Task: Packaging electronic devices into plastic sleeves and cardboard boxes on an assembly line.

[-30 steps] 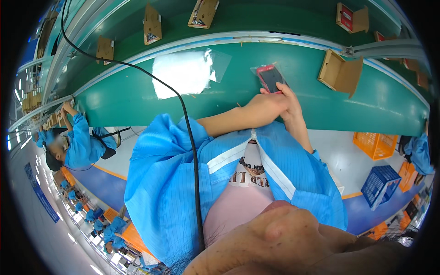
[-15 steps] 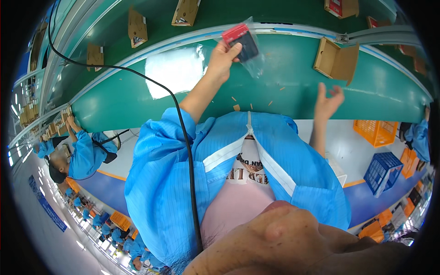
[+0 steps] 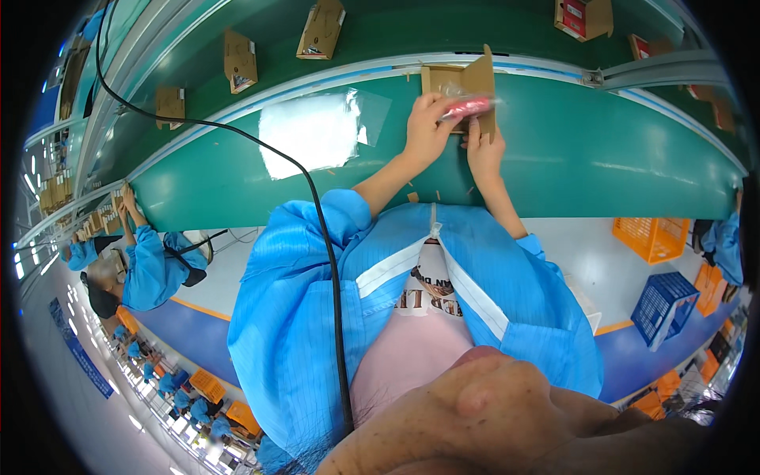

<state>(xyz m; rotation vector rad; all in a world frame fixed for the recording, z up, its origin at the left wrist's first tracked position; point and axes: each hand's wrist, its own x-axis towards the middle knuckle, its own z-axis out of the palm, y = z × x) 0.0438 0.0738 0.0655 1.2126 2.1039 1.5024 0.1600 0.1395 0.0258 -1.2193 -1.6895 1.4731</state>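
A flat red packet in a clear plastic bag (image 3: 469, 107) is pinched in my left hand (image 3: 426, 133), slightly blurred, over an open cardboard box (image 3: 480, 77). The box stands at the far side of the green worktop, its lid flap raised on the right. My right hand (image 3: 484, 154) is closed on the near right edge of the box, thumb up beside the packet. The packet and both hands hide most of the box's inside.
Shiny clear plastic bags (image 3: 309, 134) lie on the green worktop (image 3: 586, 158). A black cable (image 3: 301, 170) hangs across the view. Beyond the rail, cardboard boxes (image 3: 321, 30) sit on a green belt. Orange (image 3: 651, 237) and blue (image 3: 665, 307) crates stand right; a co-worker (image 3: 150, 265) sits left.
My left hand has moved right and nearer with the bagged packet, now over the box. My right hand, empty before, has taken hold of the box, which has come left from the right side.
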